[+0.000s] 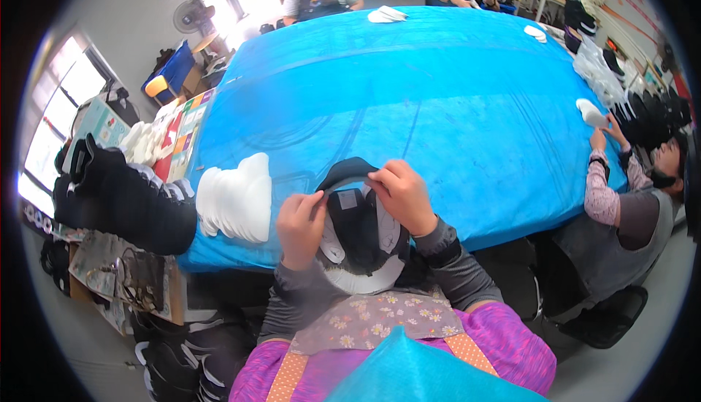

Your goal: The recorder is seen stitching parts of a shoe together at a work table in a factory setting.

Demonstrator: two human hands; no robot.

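A black-and-white cap point(355, 228) is held in front of my chest at the table's near edge, its hollow inside facing up. Inside it show a black lining, a small pale label and white side pieces; a white curved edge lies nearest me. My left hand point(301, 228) pinches the left end of its raised black far band. On the right end of that band, the fingers of my right hand point(404, 196) are closed. Left of my left hand stands a row of white rounded insert pieces point(235, 197) nested together.
A blue-covered table point(438, 124) spreads ahead. Stacked black caps point(120, 197) stand at its left. At the right, a person's hands point(607, 133) hold a white piece. Two other people sit at the far side, near small white piles point(387, 14). A chair point(602, 318) stands lower right.
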